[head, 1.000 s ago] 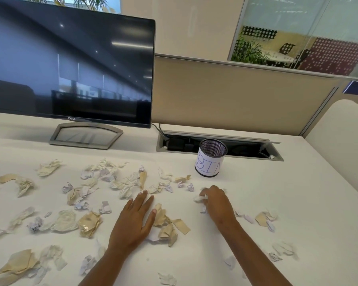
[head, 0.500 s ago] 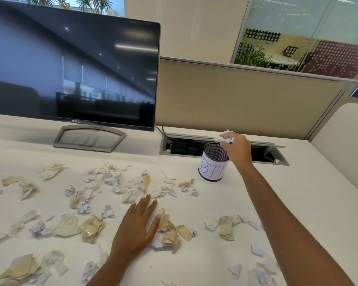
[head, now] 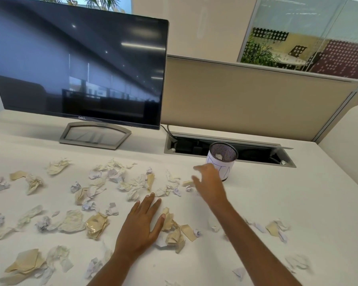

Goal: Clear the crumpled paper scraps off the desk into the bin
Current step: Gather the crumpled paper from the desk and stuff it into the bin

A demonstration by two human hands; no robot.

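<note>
Counts: 1 bin [head: 227, 164], 2 hands, 1 monitor [head: 79, 65]. Paper scraps [head: 96, 225]: dozens, white and tan, too overlapped for an exact number.

Bin: small mesh cup with a white hand-lettered paper wrap, standing upright on the desk [head: 277, 193]. 1 white scrap [head: 218, 156] is visible inside it, near the rim.

Right hand [head: 210, 182]: just left-front of the bin, overlapping its lower left edge in this view. Fingers are apart and extended, nothing held. It is motion-blurred, and I can't tell if it touches the desk.

Left hand [head: 141, 226]: well left-front of the bin, palm flat on the desk. Fingers are straight and close together, thumb out to the side against a tan clump [head: 174, 232]. It grips nothing.

Scrap spread: the bulk is a wide band left of the bin, running out to the frame edge. The nearest pieces sit just left of the bin by the right hand. A smaller group [head: 274, 228] lies right-front of the bin, with a few blurred ones further front.

Surface: white desk top. An open recessed cable tray [head: 256, 155] sits directly behind the bin, touching or nearly so. A black cable [head: 168, 130] drops into its left end.

Room: the monitor is left of and behind the bin, on a grey stand with a dark screen showing reflections. A beige partition [head: 246, 100] stands behind the bin. Above it is a glass wall [head: 310, 32] with plants beyond.
</note>
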